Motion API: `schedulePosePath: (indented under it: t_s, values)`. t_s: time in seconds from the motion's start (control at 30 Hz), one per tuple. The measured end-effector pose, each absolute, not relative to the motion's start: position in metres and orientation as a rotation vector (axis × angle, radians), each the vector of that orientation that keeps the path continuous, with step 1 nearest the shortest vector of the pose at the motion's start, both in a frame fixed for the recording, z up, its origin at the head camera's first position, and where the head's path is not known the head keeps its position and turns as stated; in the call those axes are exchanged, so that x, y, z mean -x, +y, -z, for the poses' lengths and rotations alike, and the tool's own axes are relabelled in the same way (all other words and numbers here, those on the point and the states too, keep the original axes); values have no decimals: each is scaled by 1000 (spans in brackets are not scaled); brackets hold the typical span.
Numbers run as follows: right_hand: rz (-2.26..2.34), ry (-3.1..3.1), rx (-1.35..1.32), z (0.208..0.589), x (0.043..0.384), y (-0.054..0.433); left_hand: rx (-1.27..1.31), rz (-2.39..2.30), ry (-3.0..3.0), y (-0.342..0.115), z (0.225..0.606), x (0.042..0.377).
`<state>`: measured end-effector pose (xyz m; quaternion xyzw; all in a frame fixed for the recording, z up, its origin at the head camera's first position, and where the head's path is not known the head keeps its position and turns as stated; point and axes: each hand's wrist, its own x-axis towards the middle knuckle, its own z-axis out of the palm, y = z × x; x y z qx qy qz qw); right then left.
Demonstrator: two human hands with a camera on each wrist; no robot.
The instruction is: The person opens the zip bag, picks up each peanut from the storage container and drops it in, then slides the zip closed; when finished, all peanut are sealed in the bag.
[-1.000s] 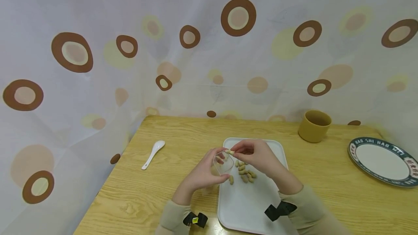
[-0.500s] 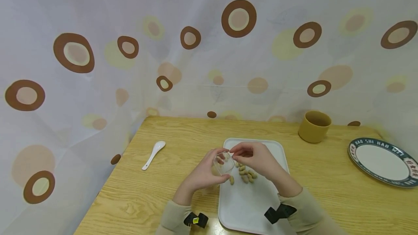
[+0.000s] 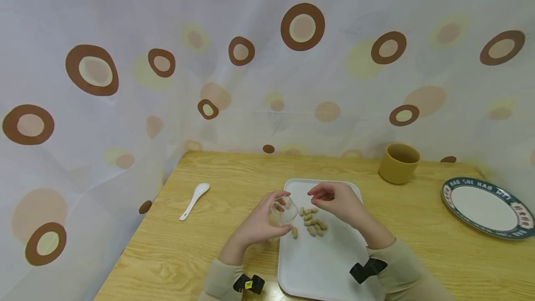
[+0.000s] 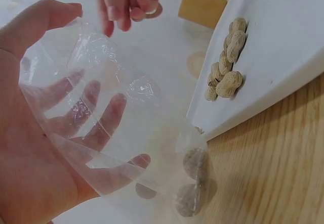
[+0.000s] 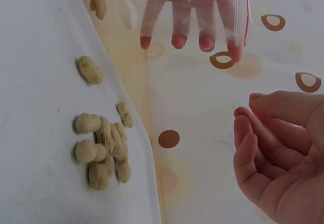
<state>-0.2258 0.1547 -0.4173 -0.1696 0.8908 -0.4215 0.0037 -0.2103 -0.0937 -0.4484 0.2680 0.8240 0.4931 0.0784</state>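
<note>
My left hand [image 3: 263, 224] holds a clear plastic zip bag [image 3: 285, 210] with its mouth spread, thumb on one side and fingers on the other. Peanuts [image 4: 190, 198] show low down inside the bag in the left wrist view. Just right of the bag, over the tray, hovers my right hand [image 3: 340, 203], its fingers loosely bent with nothing between them. Several unshelled peanuts [image 5: 101, 148] lie bunched on the white tray [image 3: 317, 264] below the hands, and one peanut [image 3: 294, 232] sits apart near the tray's left edge.
A white spoon [image 3: 195, 201] lies on the wooden table [image 3: 159, 254] at the left. Toward the back right stands a yellow cup [image 3: 399, 166]. An oval plate with a dark green patterned rim [image 3: 457, 226] is at the far right. A spotted curtain [image 3: 251, 82] hangs behind.
My right hand has released a peanut at the bag's mouth and moved back to the right, over the tray. The left hand has kept the bag in nearly the same place.
</note>
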Motion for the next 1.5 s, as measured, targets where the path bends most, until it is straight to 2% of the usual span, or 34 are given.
schedulePosePath:
  t_s: [1.03, 1.5]
  values:
    - [1085, 2789, 353, 467, 253, 173, -797, -1456, 2479, -94, 447, 211]
    - [1010, 2781, 421, 477, 259, 168, -792, -1474, 2471, -94, 447, 210]
